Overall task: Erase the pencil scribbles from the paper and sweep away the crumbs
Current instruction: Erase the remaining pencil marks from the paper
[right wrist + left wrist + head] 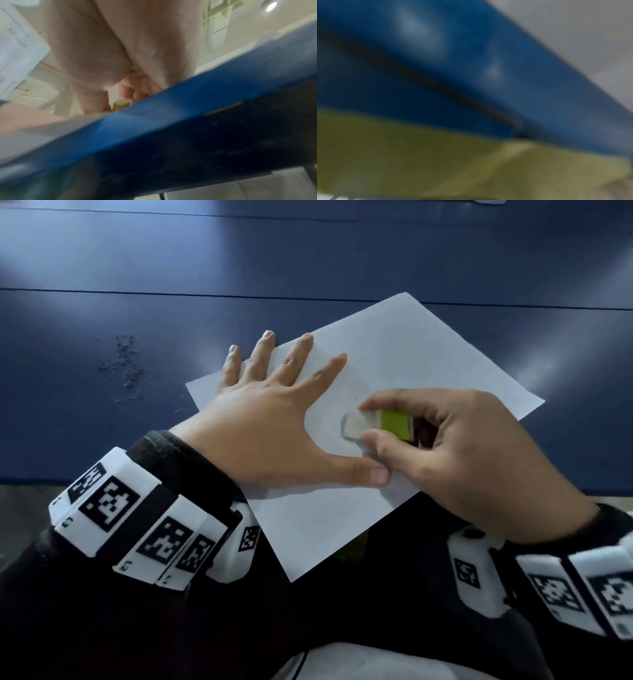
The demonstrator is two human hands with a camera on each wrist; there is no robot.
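Two hands are on a white sheet of paper (pixel 404 361) that lies tilted on a dark blue table (pixel 137 302). The near corner of the paper sticks out past the near edge of the table. The left hand (pixel 270 422) lies flat on the left part of the paper with its fingers spread wide, and the thumb points to the right. The right hand (pixel 462 453) pinches a white block eraser with a green sleeve (pixel 376 424) between thumb and fingers. The white end of the eraser touches the paper in the middle, just beside the left thumb. A faint grey smudge (pixel 329 419) shows on the paper by the eraser. A little heap of dark eraser crumbs (pixel 125 368) sits on the table to the left, well apart from the paper. The left wrist view is too blurry to tell much.
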